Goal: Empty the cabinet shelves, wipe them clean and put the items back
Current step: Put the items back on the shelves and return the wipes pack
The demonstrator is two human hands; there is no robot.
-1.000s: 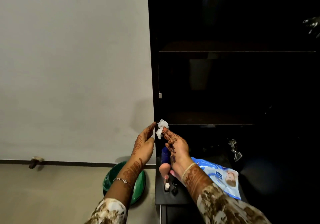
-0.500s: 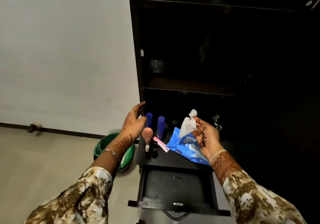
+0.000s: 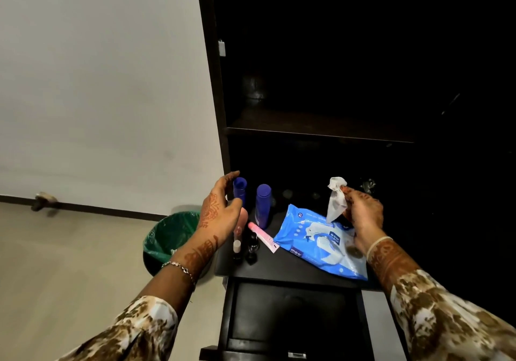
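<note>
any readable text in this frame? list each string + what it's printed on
"mee": on the blue wipes pack, near its front-left corner; the same brand repeats upside down nearer the middle.
Small mark at the pack's top-left corner: too small to read.
Purple bottles, pink tube, small dark bottles: no legible print.

- I read this as a home room: dark cabinet [image 3: 321, 131] against a plain wall [image 3: 97, 81]
- toiletry bottles [image 3: 263, 204] and wipes pack [image 3: 318, 243] on its ledge
- lined green bin [image 3: 170, 235] on the floor
</note>
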